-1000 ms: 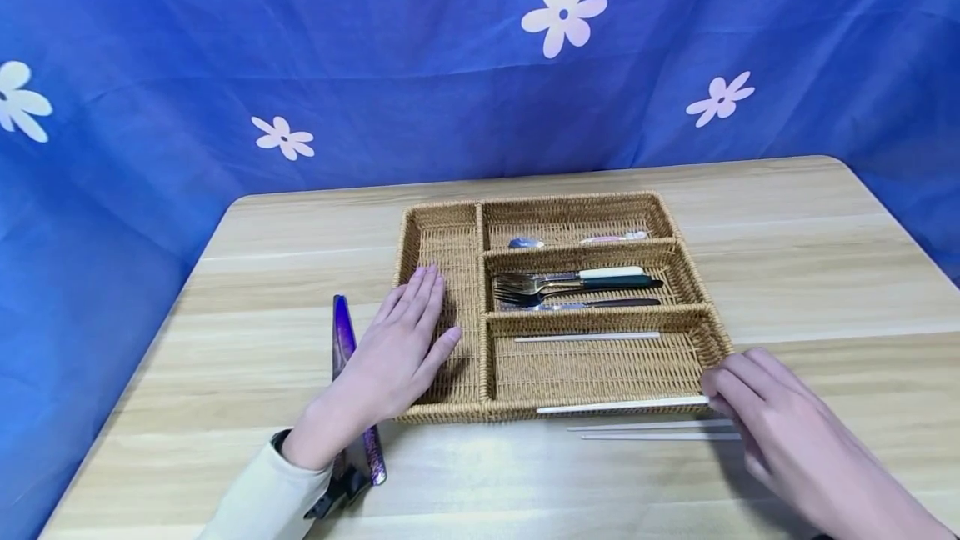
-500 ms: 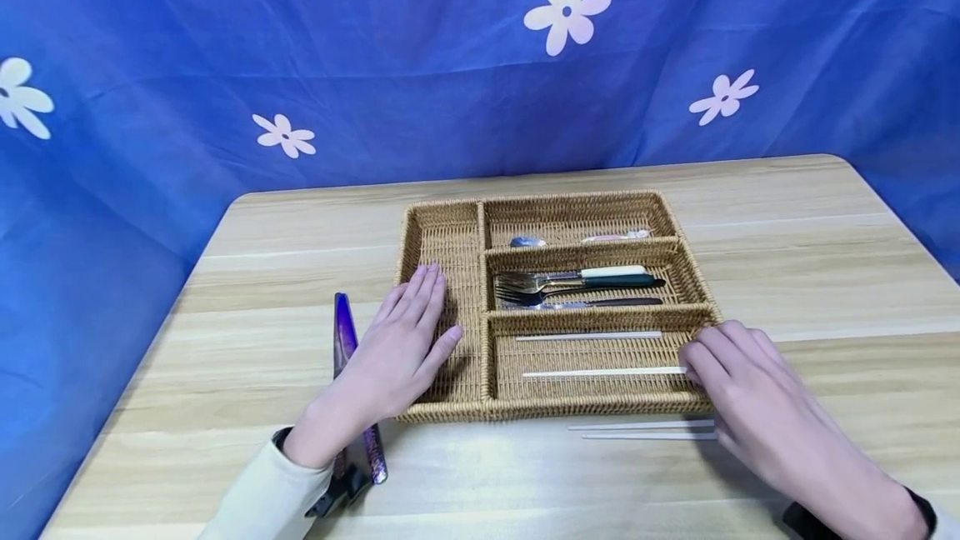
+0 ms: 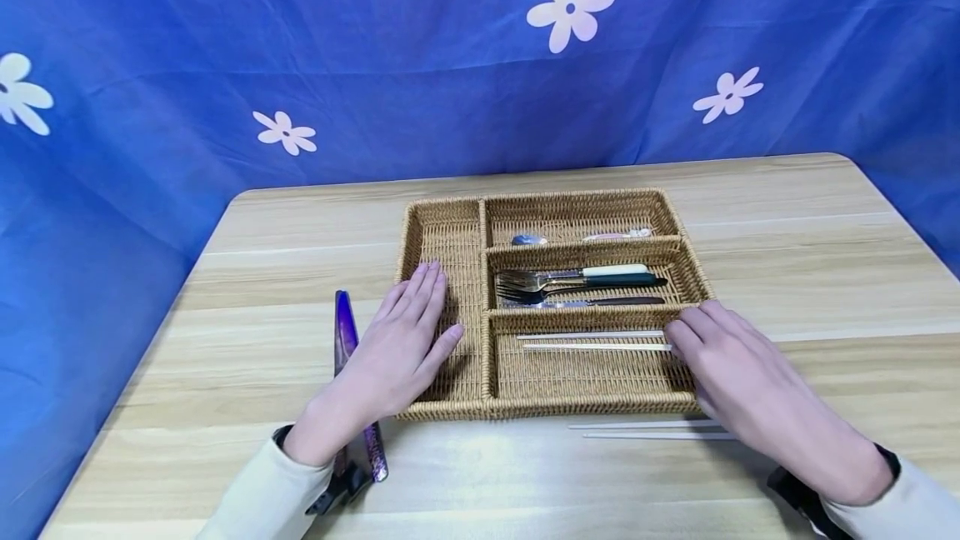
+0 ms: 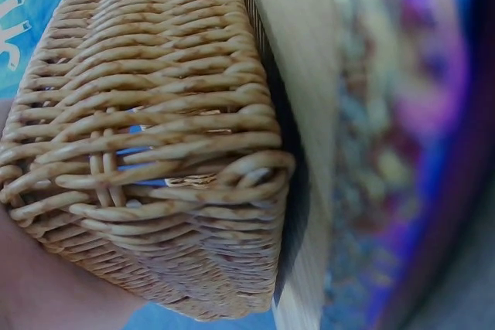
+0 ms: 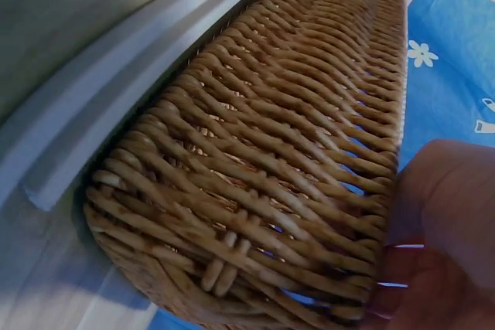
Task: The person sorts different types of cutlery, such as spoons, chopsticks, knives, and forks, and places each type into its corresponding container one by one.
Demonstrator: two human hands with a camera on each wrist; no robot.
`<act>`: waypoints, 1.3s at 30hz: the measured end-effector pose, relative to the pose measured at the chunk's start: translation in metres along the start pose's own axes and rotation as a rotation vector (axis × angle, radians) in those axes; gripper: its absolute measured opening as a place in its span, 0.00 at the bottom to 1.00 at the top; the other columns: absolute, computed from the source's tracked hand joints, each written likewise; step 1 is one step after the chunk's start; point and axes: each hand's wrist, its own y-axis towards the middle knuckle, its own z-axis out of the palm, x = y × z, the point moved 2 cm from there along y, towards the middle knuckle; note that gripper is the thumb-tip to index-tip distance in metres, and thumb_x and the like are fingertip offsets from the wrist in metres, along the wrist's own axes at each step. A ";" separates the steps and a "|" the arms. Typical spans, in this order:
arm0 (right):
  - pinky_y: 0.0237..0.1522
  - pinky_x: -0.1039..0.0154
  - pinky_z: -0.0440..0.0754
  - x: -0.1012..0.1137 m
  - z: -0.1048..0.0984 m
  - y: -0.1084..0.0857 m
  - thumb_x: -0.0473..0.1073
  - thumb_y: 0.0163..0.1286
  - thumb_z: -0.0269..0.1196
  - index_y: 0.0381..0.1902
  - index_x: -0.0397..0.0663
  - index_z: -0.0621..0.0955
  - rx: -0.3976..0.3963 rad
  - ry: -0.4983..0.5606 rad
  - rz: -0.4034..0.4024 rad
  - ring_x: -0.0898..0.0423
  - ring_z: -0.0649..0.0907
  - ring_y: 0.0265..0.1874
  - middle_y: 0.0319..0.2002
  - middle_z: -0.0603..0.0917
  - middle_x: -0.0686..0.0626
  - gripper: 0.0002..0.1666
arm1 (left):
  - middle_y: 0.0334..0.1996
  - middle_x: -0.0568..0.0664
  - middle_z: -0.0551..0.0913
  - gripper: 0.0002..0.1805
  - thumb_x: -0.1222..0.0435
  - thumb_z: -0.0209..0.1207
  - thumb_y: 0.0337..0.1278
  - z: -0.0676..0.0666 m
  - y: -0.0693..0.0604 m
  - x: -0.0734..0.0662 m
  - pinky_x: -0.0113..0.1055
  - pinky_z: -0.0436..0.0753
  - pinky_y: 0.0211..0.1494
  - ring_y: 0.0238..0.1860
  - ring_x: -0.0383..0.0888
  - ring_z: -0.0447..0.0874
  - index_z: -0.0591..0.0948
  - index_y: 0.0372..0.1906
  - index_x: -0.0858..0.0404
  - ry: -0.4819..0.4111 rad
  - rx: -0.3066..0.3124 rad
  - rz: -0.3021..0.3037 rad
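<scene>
A wicker cutlery tray (image 3: 600, 408) with several compartments lies on the table. My right hand (image 3: 738, 377) is over its front right corner, fingers curled round the near end of a white chopstick (image 3: 592, 347). That chopstick lies low in the front compartment beside another white chopstick (image 3: 585, 335). The fingertips are hidden in the head view. My left hand (image 3: 401, 348) reaches over the tray's left wall with straight fingers in the long left compartment, holding nothing. Two more white chopsticks (image 3: 645, 436) lie on the table in front of the tray.
Forks (image 3: 519, 282) and a knife (image 3: 626, 301) lie in the middle compartment, and a spoon (image 3: 529, 239) in the back one. A long purple, shiny object (image 3: 347, 327) lies on the table under my left wrist. A blue curtain (image 3: 420, 48) hangs behind.
My right hand has moved left and away from me, carrying the chopstick over the tray's front rim and into the front compartment, near the other one. My left hand has stayed put.
</scene>
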 end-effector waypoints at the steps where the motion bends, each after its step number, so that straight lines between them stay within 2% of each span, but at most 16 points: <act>1: 0.31 0.55 0.76 0.000 0.001 0.001 0.23 0.39 0.53 0.27 0.40 0.74 0.014 -0.008 0.002 0.49 0.74 0.29 0.26 0.74 0.49 0.14 | 0.75 0.63 0.43 0.37 0.48 0.33 0.76 0.000 0.000 0.000 0.50 0.41 0.77 0.76 0.55 0.37 0.49 0.73 0.74 -0.001 0.001 -0.001; 8: 0.33 0.57 0.80 0.001 0.006 0.009 0.20 0.36 0.60 0.25 0.39 0.75 0.081 -0.051 -0.031 0.50 0.76 0.30 0.26 0.77 0.46 0.16 | 0.75 0.63 0.44 0.37 0.49 0.34 0.76 0.000 -0.001 -0.002 0.50 0.41 0.77 0.76 0.54 0.37 0.50 0.73 0.74 -0.013 0.002 -0.008; 12: 0.29 0.59 0.78 0.000 0.008 0.012 0.19 0.36 0.59 0.23 0.40 0.74 0.092 -0.052 -0.046 0.51 0.75 0.28 0.24 0.76 0.48 0.16 | 0.75 0.63 0.44 0.37 0.48 0.33 0.76 0.000 -0.001 -0.002 0.49 0.40 0.77 0.76 0.54 0.37 0.50 0.73 0.73 -0.001 0.005 -0.005; 16: 0.24 0.59 0.76 -0.001 0.010 0.013 0.19 0.38 0.60 0.21 0.43 0.73 0.115 -0.057 -0.031 0.52 0.74 0.26 0.24 0.75 0.49 0.16 | 0.75 0.63 0.44 0.38 0.47 0.33 0.75 0.000 -0.001 -0.003 0.49 0.40 0.77 0.76 0.55 0.38 0.49 0.73 0.73 0.004 0.006 -0.002; 20: 0.24 0.57 0.78 -0.003 0.012 0.012 0.21 0.40 0.62 0.21 0.43 0.74 0.132 -0.070 0.005 0.51 0.76 0.25 0.23 0.76 0.49 0.15 | 0.75 0.64 0.45 0.38 0.47 0.34 0.75 0.001 0.000 -0.003 0.49 0.41 0.77 0.76 0.56 0.39 0.50 0.73 0.74 0.004 -0.001 0.005; 26: 0.28 0.54 0.81 -0.004 0.007 0.008 0.30 0.47 0.66 0.21 0.43 0.75 0.069 -0.070 0.023 0.50 0.78 0.25 0.22 0.78 0.49 0.09 | 0.75 0.65 0.46 0.39 0.47 0.34 0.75 0.001 0.001 -0.003 0.49 0.41 0.77 0.76 0.56 0.40 0.50 0.73 0.75 0.015 -0.015 0.012; 29: 0.28 0.54 0.81 -0.002 0.001 0.003 0.36 0.58 0.61 0.22 0.44 0.77 -0.008 -0.055 0.018 0.51 0.78 0.25 0.22 0.78 0.51 0.06 | 0.75 0.65 0.46 0.38 0.47 0.35 0.75 0.001 0.001 -0.002 0.50 0.42 0.77 0.76 0.56 0.40 0.50 0.73 0.75 0.021 -0.015 0.010; 32: 0.23 0.56 0.78 0.003 -0.005 -0.005 0.42 0.70 0.47 0.21 0.47 0.76 -0.088 -0.050 0.016 0.53 0.76 0.22 0.21 0.76 0.53 0.18 | 0.75 0.65 0.46 0.38 0.48 0.35 0.75 0.000 0.001 -0.001 0.50 0.42 0.77 0.76 0.57 0.40 0.50 0.73 0.75 0.025 -0.015 0.010; 35: 0.22 0.57 0.78 0.010 -0.011 -0.016 0.48 0.77 0.36 0.22 0.47 0.77 -0.133 -0.042 0.019 0.55 0.75 0.21 0.21 0.75 0.55 0.29 | 0.75 0.64 0.45 0.37 0.48 0.34 0.76 0.000 0.000 0.000 0.50 0.42 0.77 0.76 0.56 0.39 0.50 0.73 0.74 0.015 -0.004 0.002; 39: 0.27 0.54 0.81 0.017 -0.017 -0.031 0.52 0.79 0.36 0.25 0.45 0.80 -0.148 -0.033 0.037 0.54 0.78 0.25 0.25 0.79 0.53 0.32 | 0.75 0.64 0.44 0.36 0.50 0.31 0.77 0.000 -0.001 -0.001 0.50 0.41 0.77 0.76 0.55 0.37 0.49 0.73 0.74 -0.004 0.012 -0.005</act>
